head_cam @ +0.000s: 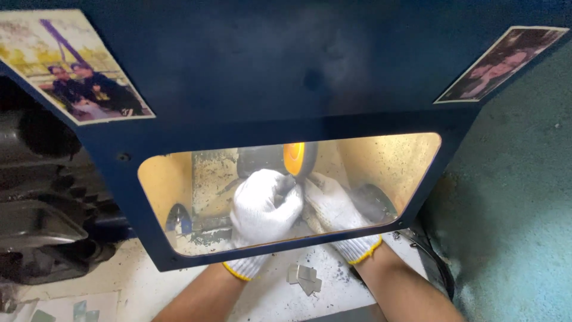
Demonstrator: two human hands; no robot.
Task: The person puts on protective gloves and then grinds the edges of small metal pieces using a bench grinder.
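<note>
A: Item one, the left hand (262,206). Location?

B: Centre of the frame, behind the clear window of the dark blue guard hood (286,71). White knit glove with a yellow cuff, fingers clenched around a small dark piece (285,186) at the fingertips.

A: Item two, the right hand (333,206)?

B: Just right of centre, same kind of glove, touching the left hand. Its fingers curl in toward the same small piece; whether they truly pinch it or only brace the other hand, I cannot tell.

A: Item three, the piece itself. Where does it lie from the fingers?

B: At the upper tips of both hands, where they meet. Too small and shadowed to give its shape or long axis.

A: Item four, the wheel?

B: Orange-faced grinding wheel (295,158), upper centre of the window, straight above the piece and just beside it. Contact cannot be confirmed. The left hand's fingertips sit nearer to it than the right's.

A: Remaining stock?

B: Several small flat grey metal squares (304,277) on the white bench (149,286) at lower centre, between the forearms. A photograph (71,65) stuck at the hood's upper left, another photograph (500,62) at upper right.
</note>
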